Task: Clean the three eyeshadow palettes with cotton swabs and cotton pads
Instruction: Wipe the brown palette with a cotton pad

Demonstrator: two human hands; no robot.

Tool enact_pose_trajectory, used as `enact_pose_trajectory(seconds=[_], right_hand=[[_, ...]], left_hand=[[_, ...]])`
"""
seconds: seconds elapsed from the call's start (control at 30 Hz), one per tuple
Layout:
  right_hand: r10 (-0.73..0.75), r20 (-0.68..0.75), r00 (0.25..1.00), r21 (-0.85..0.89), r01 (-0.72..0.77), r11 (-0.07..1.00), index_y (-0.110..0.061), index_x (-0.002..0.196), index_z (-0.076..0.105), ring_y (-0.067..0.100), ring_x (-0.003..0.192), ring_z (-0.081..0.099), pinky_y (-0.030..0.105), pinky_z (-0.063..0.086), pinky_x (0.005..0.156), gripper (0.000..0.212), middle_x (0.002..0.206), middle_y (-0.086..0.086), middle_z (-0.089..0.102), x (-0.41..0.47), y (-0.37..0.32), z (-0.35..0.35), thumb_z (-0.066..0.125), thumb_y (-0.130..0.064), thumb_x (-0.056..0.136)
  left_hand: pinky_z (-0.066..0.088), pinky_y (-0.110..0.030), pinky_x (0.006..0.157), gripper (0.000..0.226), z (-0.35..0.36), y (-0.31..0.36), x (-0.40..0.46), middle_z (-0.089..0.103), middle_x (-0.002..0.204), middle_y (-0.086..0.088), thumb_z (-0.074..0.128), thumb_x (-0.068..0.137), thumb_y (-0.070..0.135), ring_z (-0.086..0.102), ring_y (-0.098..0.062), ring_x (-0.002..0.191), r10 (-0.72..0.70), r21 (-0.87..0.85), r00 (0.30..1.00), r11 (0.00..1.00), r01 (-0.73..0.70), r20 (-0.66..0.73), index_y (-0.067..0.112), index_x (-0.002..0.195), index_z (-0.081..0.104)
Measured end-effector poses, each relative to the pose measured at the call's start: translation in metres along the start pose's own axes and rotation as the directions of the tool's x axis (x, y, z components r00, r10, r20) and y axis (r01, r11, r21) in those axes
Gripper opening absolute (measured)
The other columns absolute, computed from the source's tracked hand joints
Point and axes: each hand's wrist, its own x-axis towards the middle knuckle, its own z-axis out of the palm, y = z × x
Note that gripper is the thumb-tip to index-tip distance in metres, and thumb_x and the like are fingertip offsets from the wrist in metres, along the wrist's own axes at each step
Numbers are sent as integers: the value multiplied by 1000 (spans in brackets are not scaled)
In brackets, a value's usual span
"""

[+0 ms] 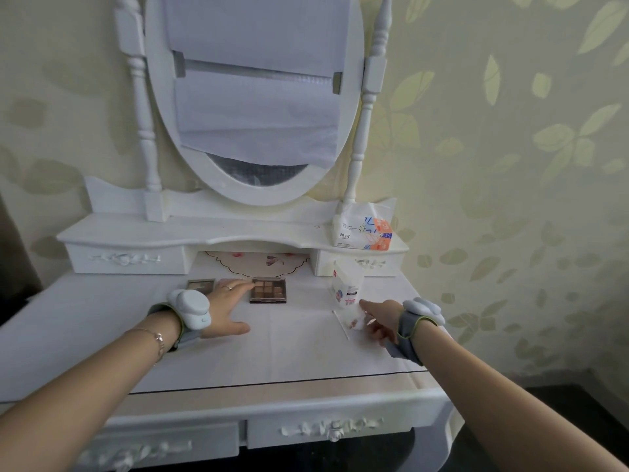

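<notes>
Right now my L hand [226, 310] lies flat on the dressing table [102, 335], fingers straight and reaching fwd, thumb spread out to the side. Fingertips touch the near-left corner of the open brown palette [268, 289], a grid of brown/tan pans, lying flat. Holding nothing in that hand. Middle palette [227, 281] sits mostly under my fingers, only a pinkish strip shows. Third palette [200, 285], greyish, lies just left of it, next to my wrist tracker [190, 308]. All 3 in a row toward the back of the tabletop, in front of the floral mat [262, 260].

R hand [379, 318] is over the right side of the table, index finger pointing fwd-left, other fingers curled under. Stained cotton pad [355, 321], reddish-brown smudges, lies right at those curled fingers; can't tell if I'm pinching it or just touching it. Cotton swab [340, 323] lies on the table just left of the pad, apart from my hand. White cotton-pad pack [347, 287] stands just beyond my index fingertip, close, contact unclear.

Tissue pack [362, 229] on the upper shelf at right, by the mirror post. Oval mirror [253, 97] covered w/ paper sheets.
</notes>
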Motion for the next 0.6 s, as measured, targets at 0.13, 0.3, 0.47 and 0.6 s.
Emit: enact_pose_trajectory(seconds=[0.13,0.3,0.47,0.6], right_hand=[[-74,-37,997,-20,73,997,-6,74,56,17,50,40,25,30,50,38,63,7,53,1,-2,2,48,-37,94],[-154,-55,986,-82,150,985,-6,78,55,17,54,45,25,38,49,29,69,6,55,-2,-3,4,54,-30,92],[-374,-182,909,-469,254,846,-13,76,52,20,54,46,27,36,57,28,64,2,52,-2,-10,-2,55,-39,87],[-424,-1,906,-585,344,735,-20,61,59,19,53,47,27,38,57,28,58,-1,57,-13,-28,3,61,-42,78]], left_hand=[[12,-22,112,112,1,-4,-5,9,155,-2,37,52,68,8,-15,143,-14,9,1000,1000,14,-6,15,148,10],[17,-23,111,116,4,-8,-8,6,156,-1,33,46,72,10,-15,143,-44,8,999,999,44,7,20,148,10],[17,-21,110,115,5,-12,-4,14,154,-2,34,47,70,15,-17,142,-46,13,999,999,46,-2,14,146,16],[24,-27,111,111,1,-22,4,26,150,-3,40,50,65,25,-22,138,-120,6,992,993,120,-46,17,146,16]])
